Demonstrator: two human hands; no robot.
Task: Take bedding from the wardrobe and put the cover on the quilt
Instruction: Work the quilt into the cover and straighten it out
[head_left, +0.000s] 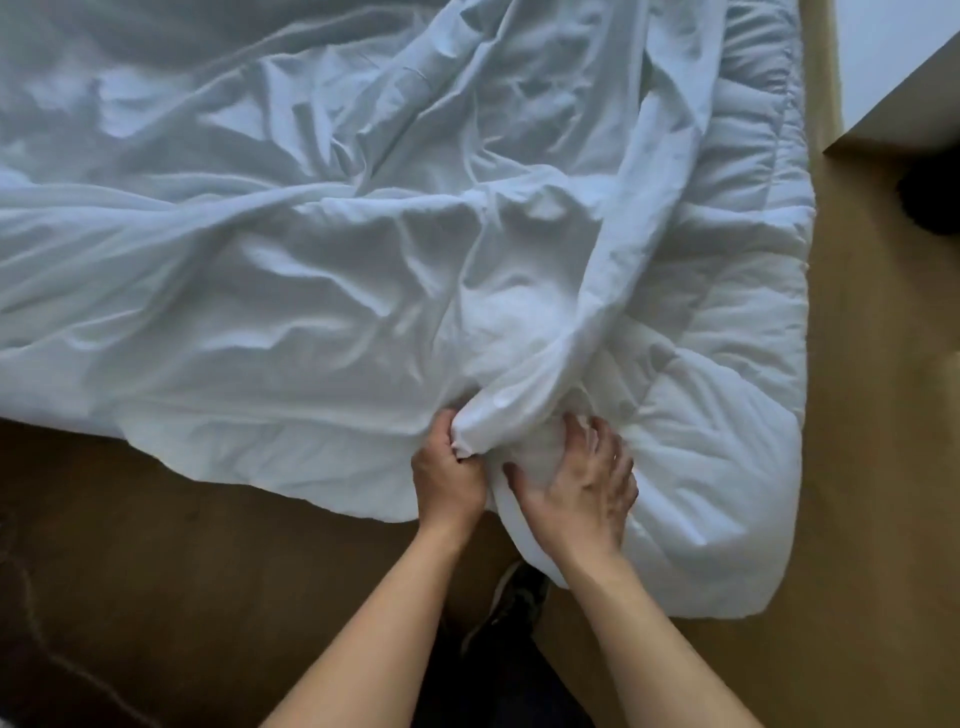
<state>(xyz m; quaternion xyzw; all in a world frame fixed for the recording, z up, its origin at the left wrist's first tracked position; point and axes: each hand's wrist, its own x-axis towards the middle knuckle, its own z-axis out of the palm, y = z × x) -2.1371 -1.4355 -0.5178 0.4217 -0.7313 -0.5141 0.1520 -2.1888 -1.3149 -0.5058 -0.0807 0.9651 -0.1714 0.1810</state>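
Quilt (727, 467) partly inside cover (311, 286)

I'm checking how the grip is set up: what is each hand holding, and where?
The left hand pinches the cover at its bunched near edge; the right hand lies spread on the quilt, gripping nothing.

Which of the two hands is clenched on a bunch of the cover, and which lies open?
The left hand is clenched on the cover's gathered edge; the right hand lies spread, fingers open, on the quilt.
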